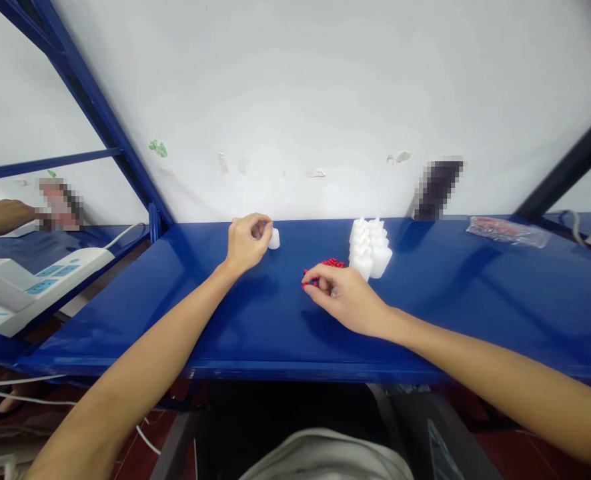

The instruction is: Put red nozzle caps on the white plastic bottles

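My left hand (248, 243) is over the back middle of the blue table, thumb and fingers pinched at the left side of a small white plastic bottle (274, 239). The fingers partly cover this bottle. Lower and to the right, my right hand (348, 297) has its thumb and index fingertips together at a small red piece. A small whitish, clear-looking thing (334, 291) shows under its curled fingers; I cannot make out what it is. A pile of small red pieces (334, 263) lies just beyond this hand. White bottles (368, 243) with pointed tips stand in rows beside the pile.
A clear plastic bag (508, 231) with red contents lies at the back right. A blurred dark phone-like object (438, 190) leans on the wall. At left, beyond the blue frame (120, 147), are a power strip (50, 283) and another person's hand (8, 217).
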Motion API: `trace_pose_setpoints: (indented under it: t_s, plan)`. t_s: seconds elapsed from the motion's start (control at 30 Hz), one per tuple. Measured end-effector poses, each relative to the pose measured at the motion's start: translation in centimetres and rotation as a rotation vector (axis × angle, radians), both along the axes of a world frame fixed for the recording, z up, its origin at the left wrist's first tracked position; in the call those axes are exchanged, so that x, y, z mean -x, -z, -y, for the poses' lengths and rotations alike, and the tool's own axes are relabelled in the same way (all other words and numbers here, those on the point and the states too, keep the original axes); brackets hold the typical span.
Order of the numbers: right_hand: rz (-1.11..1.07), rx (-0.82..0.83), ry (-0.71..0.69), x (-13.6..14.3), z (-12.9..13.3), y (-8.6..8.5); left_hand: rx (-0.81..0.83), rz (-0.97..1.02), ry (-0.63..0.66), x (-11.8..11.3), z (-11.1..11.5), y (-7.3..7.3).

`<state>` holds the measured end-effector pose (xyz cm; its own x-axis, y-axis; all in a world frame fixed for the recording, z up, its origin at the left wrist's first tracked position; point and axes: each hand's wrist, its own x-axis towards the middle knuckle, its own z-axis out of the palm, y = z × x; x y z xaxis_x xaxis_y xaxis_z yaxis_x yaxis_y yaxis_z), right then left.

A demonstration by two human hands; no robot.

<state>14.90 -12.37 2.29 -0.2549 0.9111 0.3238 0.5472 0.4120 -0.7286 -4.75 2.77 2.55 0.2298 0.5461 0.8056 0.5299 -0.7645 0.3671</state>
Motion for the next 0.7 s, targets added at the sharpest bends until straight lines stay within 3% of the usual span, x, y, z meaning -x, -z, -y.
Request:
trace_pose_setpoints:
  t_s: [0.13,0.23,0.47,0.6,0.7]
  plan:
    - [-0.658,0.376,-0.078,0.2,-0.2,-0.6,-0.153,-0.185,0.235,-0.9,4.4,-0.5]
    - [-0.894,0.468,-0.139,0.3,-0.2,-1.0,-0.165,-0.269,0.395,-1.9,6.5,-0.4]
    - [-0.902,0.464,-0.230,0.2,-0.2,-0.8,-0.019,-0.113,0.479,-3.0,7.7,-0.2]
    - [-0.784,0.318,-0.223,0.0,-0.3,0.1,0.047,-0.243,0.596,-3.0,8.0,-0.2]
    - [-0.745,0.271,-0.210,-0.1,-0.3,0.5,0.100,-0.287,0.605,-3.2,8.1,-0.1]
